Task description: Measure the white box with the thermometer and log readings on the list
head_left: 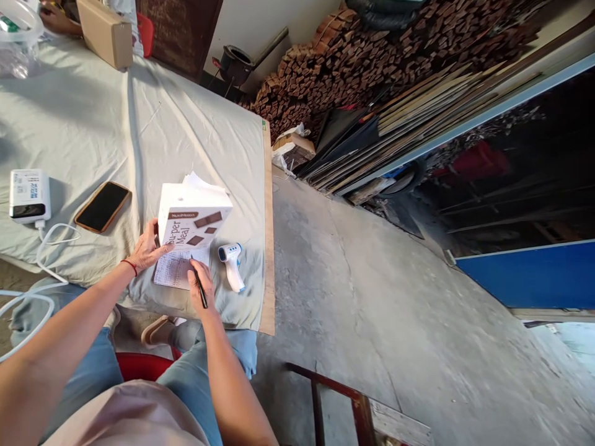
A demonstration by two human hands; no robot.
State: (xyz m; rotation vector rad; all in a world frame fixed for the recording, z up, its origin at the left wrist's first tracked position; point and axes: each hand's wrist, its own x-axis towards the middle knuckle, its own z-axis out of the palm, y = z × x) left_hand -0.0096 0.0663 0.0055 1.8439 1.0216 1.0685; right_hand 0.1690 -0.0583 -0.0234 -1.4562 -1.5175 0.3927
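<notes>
My left hand grips the lower left corner of a white printed box with brown drawings and the words "Su·per Meal". The box stands tilted over a sheet of paper covered in handwriting. A black pen is held in my right hand, its tip at the paper just below the box. Right of that hand lies a white and blue infrared thermometer. Part of the paper is hidden behind the box and my hands.
A phone and a white power bank with a white cable lie on the cloth-covered table. At the back are a cardboard box and another person's hand. Stacked firewood lines the wall.
</notes>
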